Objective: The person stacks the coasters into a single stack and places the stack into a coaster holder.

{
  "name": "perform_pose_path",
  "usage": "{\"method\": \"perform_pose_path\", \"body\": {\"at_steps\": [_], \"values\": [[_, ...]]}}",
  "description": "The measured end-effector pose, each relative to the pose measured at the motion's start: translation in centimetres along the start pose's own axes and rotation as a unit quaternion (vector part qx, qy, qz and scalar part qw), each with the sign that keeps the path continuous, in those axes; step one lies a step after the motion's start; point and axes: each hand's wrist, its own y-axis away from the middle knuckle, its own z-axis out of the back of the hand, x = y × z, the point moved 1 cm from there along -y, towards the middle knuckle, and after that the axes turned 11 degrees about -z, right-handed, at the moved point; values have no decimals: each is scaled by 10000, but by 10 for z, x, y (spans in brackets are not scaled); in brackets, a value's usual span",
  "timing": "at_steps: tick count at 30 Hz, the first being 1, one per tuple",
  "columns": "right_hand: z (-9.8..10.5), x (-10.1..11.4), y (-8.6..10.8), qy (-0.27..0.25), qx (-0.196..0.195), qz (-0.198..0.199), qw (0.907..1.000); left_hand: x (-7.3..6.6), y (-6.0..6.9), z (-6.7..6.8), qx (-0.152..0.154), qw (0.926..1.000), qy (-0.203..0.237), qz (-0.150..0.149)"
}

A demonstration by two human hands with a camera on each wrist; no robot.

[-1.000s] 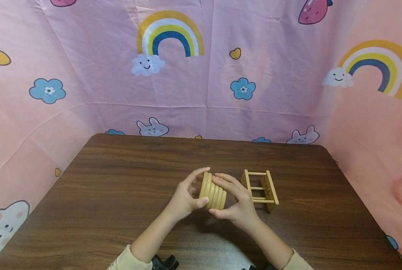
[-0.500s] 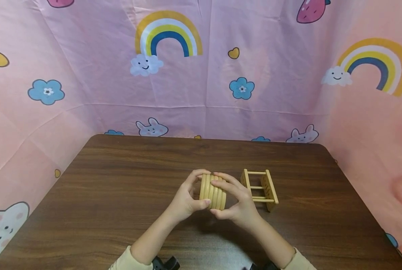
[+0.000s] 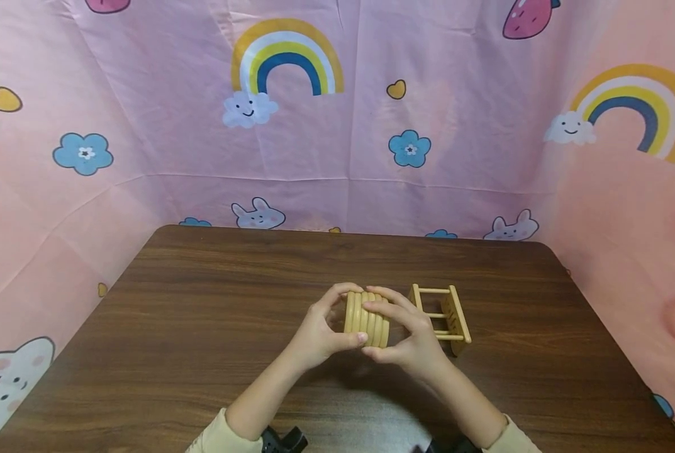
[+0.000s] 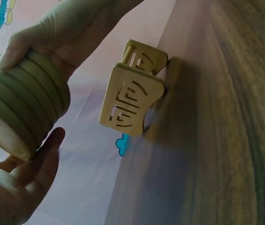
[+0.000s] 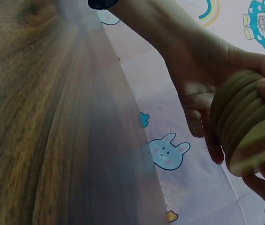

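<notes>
Between both hands, above the table, is a stack of several round, pale wooden discs that look like coasters [image 3: 367, 321], turned on its side so the edges face me. My left hand [image 3: 319, 336] grips the stack from the left, thumb at the near side and fingers over the far side. From the right my right hand [image 3: 413, 336] holds it too, with fingers across the top and thumb below. To the right of that hand stands a small wooden rack [image 3: 458, 314] with crossbars; in the left wrist view its side panel [image 4: 131, 101] shows cut-out slots.
The brown wooden table [image 3: 218, 289] spreads out on all sides of the hands. A pink and lilac cloth [image 3: 314, 145] printed with rainbows and rabbits hangs behind and at both sides. Dark wrist devices [image 3: 283, 440] show at the bottom edge.
Both hands and the disc stack have shifted slightly to the right, nearer the rack. The discs sit straighter in line than a second ago. The rack stays in place.
</notes>
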Motion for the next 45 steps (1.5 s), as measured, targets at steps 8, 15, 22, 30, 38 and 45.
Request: {"method": "perform_pose_path", "body": {"at_steps": [8,15,22,30,38,45], "values": [[4,-8,2,11,146,131,9998,-3,-2,-2,194,9984,-526,-64],[12,-17,4,25,329,144,9994,-26,-6,-8,327,9974,-636,-21],[18,-5,2,-87,337,143,9993,-2,-9,-13,313,9992,-237,111],[24,-5,1,120,78,228,9996,-14,-20,-21,289,9993,-84,203],[35,-8,1,54,167,228,9996,-8,-29,-29,284,9993,-19,244],[48,-10,-1,-16,289,378,9989,7,-38,-35,322,9985,-375,-215]]}}
